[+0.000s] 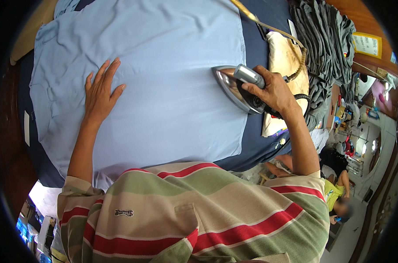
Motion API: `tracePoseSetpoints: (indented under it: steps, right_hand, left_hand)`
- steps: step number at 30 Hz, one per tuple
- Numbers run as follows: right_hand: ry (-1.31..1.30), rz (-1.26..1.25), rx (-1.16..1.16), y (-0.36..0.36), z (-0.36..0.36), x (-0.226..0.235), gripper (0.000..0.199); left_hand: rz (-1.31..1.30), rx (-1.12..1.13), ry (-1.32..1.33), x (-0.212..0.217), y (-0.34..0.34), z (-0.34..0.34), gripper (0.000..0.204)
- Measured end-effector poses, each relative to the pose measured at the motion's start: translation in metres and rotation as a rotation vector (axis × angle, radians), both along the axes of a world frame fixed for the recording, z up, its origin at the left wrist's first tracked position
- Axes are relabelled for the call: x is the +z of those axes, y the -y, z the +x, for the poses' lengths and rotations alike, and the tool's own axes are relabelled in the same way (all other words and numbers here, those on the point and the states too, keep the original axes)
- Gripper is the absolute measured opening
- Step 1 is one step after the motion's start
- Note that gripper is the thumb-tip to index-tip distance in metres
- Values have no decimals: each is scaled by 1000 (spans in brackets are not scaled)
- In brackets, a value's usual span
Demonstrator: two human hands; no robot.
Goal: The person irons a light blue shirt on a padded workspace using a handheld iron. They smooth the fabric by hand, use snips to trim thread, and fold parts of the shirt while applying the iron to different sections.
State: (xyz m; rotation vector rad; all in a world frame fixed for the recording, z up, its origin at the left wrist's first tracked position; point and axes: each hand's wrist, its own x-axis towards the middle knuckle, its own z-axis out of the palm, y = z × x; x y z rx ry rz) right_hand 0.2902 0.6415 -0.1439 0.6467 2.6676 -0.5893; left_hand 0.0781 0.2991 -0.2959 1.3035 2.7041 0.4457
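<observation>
A light blue garment point(164, 114) lies spread over a dark blue cloth covering the table. My left hand point(101, 90) rests flat on its left part, fingers spread. Around the handle of a clothes iron point(234, 90) my right hand point(273, 90) is closed. The iron's silver soleplate sits at the garment's right edge, its tip toward the upper left. Wrinkles show in the fabric beyond my left hand, while the middle looks smoother.
Right of the iron lies a cream folded pad point(282, 57), with the iron's cord point(303, 57) running over it. Beyond it is a pile of dark grey garments point(319, 39). A person in a yellow top point(334, 193) sits at the lower right.
</observation>
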Motion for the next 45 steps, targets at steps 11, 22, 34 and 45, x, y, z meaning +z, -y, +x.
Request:
tracePoseSetpoints:
  steps: [11, 22, 34, 45]
  right_hand:
    - [-26, -104, 371, 6, -12, -9, 42]
    - [-241, 26, -244, -21, -14, -26, 62]
    - [-268, 5, -182, -19, -18, -13, 55]
    - [-156, -47, 366, 120, -136, -4, 49]
  left_hand:
    - [-29, 12, 23, 4, -1, 1, 58]
    - [-12, 19, 76, 11, -2, 3, 58]
    - [142, 27, -206, 10, 11, 26, 50]
    - [-52, 1102, -227, 2, 129, -62, 31]
